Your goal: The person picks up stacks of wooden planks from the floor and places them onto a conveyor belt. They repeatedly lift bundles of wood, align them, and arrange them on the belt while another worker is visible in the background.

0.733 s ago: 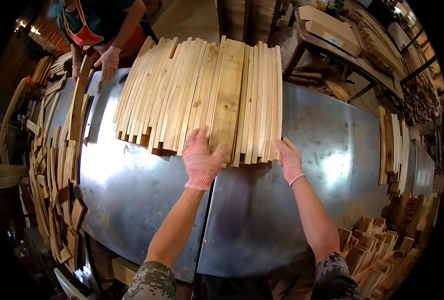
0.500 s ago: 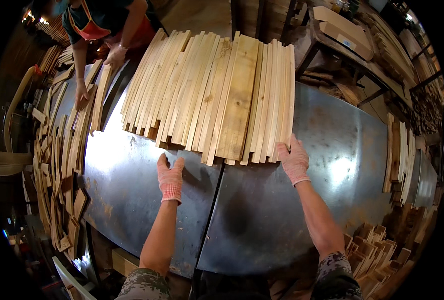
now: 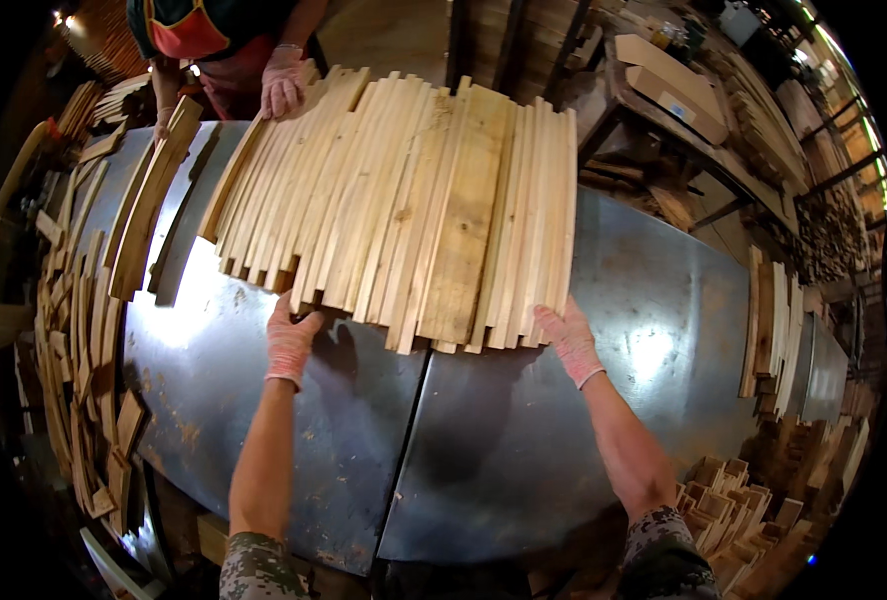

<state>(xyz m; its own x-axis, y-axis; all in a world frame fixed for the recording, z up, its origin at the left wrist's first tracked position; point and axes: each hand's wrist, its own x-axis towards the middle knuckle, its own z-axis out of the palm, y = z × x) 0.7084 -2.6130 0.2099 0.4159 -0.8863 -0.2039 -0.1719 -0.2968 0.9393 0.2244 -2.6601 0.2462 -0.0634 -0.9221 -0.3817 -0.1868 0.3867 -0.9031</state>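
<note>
A wide layer of pale wooden strips (image 3: 364, 210), with one broader, darker board (image 3: 469, 210) among them, lies in front of me on a metal tabletop (image 3: 504, 470). My left hand (image 3: 290, 345), in a pinkish glove, is at the uneven near ends of the strips toward the left, thumb and fingers apart; its fingertips are partly hidden. At the near right corner, my right hand (image 3: 572, 345) in a matching glove has its thumb at the strip ends and its fingers along the outer side.
Across the table a co-worker's gloved hand (image 3: 283, 82) rests at the layer's far left; their other hand (image 3: 164, 120) is by a thick board (image 3: 157, 200). Loose offcuts (image 3: 84, 330) line the left edge. A cardboard box (image 3: 672, 90) sits on a far-right bench; wood pieces (image 3: 724, 510) stand lower right.
My left hand has moved left and up to the strip ends. The co-worker has set a board against the layer's left side and moved one hand onto its far end.
</note>
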